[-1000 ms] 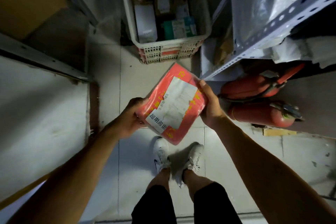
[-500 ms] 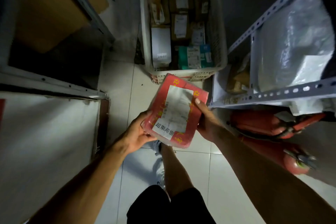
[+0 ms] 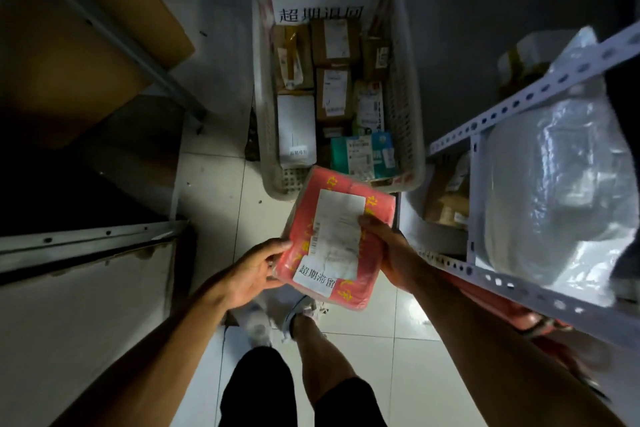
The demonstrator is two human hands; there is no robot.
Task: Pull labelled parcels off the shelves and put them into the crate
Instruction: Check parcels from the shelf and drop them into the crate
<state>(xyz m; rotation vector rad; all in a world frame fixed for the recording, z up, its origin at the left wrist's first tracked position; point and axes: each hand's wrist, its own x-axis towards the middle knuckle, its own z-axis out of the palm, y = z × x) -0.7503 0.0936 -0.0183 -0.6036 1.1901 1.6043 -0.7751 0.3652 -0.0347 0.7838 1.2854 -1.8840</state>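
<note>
From the head camera, the flat red plastic-wrapped parcel with a white printed label [image 3: 337,239] is held between both hands: the left hand [image 3: 249,276] grips its left edge with thumb on top, and the right hand [image 3: 389,253] grips its right edge, thumb pressed onto the label. Just beyond the grip, the parcel's far edge overlaps the near rim of the white perforated plastic crate [image 3: 410,135], packed with labelled boxes.

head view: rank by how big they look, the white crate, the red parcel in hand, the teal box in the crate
1. white crate, clearly largest.
2. red parcel, though it is nearer the camera, which inflates it.
3. teal box, smallest, partly hidden by the parcel.
</note>
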